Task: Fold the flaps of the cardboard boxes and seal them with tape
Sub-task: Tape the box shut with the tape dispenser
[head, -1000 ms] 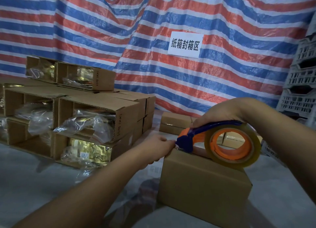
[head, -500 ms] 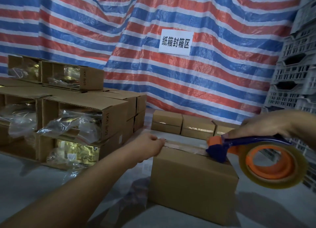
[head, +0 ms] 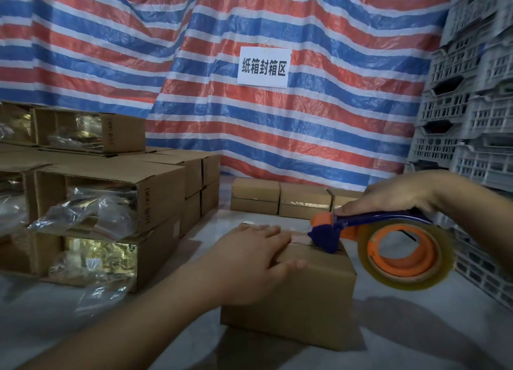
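A small closed cardboard box (head: 311, 297) stands on the grey surface in front of me. My left hand (head: 249, 261) lies flat on its top with straight fingers, the thumb over the near edge. My right hand (head: 394, 195) grips the blue handle of a tape dispenser (head: 369, 231) with an orange hub and a roll of clear tape (head: 408, 256). The dispenser's blue nose touches the box's far right top edge, at the end of a strip of tape along the top seam.
Open cardboard boxes (head: 111, 203) with plastic-wrapped gold packets are stacked at the left. Three small sealed boxes (head: 280, 197) stand in a row at the back by the striped tarp (head: 249, 120). Grey plastic crates (head: 472, 120) are piled at the right.
My right hand has drawn the dispenser across the box top from its left end to its right edge. My left hand has moved from the box's left end onto the top, lying flat.
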Available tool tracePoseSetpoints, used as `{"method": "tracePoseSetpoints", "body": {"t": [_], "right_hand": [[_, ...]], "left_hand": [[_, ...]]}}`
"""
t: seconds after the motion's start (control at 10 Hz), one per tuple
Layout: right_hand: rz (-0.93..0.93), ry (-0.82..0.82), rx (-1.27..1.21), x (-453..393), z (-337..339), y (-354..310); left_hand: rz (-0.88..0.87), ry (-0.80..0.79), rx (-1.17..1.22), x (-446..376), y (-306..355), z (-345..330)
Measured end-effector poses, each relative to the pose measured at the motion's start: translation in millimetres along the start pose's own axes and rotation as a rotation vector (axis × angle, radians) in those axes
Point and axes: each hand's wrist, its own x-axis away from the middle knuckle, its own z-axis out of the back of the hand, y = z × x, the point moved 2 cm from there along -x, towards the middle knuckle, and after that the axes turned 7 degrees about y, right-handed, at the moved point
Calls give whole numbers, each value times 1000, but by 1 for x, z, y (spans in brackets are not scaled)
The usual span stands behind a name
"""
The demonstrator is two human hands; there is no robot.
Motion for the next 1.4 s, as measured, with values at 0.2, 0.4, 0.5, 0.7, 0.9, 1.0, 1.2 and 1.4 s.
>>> {"method": "tracePoseSetpoints", "body": {"t": [0.2, 0.4, 0.5, 0.7, 0.9, 1.0, 1.2, 1.4], "right_hand": [[-50, 17, -37, 20, 23, 39], [-169, -33, 97, 25, 12, 45], [-191, -39, 108, 25, 14, 42], [-170, -23, 70, 27, 13, 51], [-179, -137, -24, 37, 24, 69], [-200, -193, 188, 39, 20, 56], [-251, -81, 713, 37, 15, 11], [-335, -36, 1145, 26, -6, -3]], "left_hand": [[-10, -1, -16, -1, -1, -1], [42, -48, -33, -8, 13, 12], [-16, 39, -108, -22, 35, 12], [-122, -67, 20, -35, 65, -7], [-124, -59, 16, -37, 60, -12], [-156, -40, 36, -35, 62, -12], [-157, -14, 15, -35, 63, -12], [-152, -24, 14, -34, 63, -10]]}}
